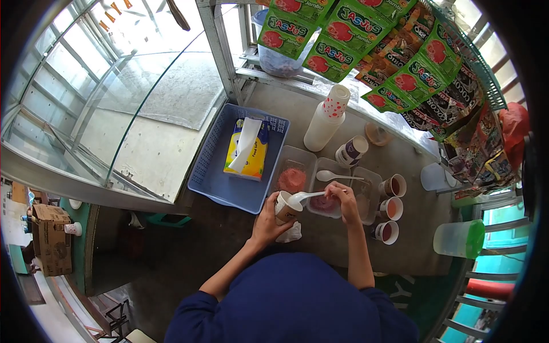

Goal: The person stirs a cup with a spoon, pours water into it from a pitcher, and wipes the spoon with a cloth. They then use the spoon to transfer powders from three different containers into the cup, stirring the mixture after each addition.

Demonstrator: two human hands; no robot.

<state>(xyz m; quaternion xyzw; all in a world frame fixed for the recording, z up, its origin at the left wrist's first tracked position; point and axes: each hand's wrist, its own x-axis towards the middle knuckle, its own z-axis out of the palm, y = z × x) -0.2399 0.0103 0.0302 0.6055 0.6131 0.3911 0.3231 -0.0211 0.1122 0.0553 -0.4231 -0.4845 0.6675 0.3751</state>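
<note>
My left hand is wrapped round a brown and white paper cup, which tilts slightly. Pinched in my right hand is the handle of a white plastic spoon, its bowl at the cup's mouth. Just beyond are clear plastic containers: one has orange-pink powder, another has pink powder, partly hidden by the spoon and hand. A second white spoon lies across the containers. To the right stand three cups with reddish contents, one of them a white cup.
A blue basket with a yellow tissue pack is at the left, beside a glass case. A white bottle topped with dotted cups stands behind. Drink sachets hang overhead. A green-lidded container is right.
</note>
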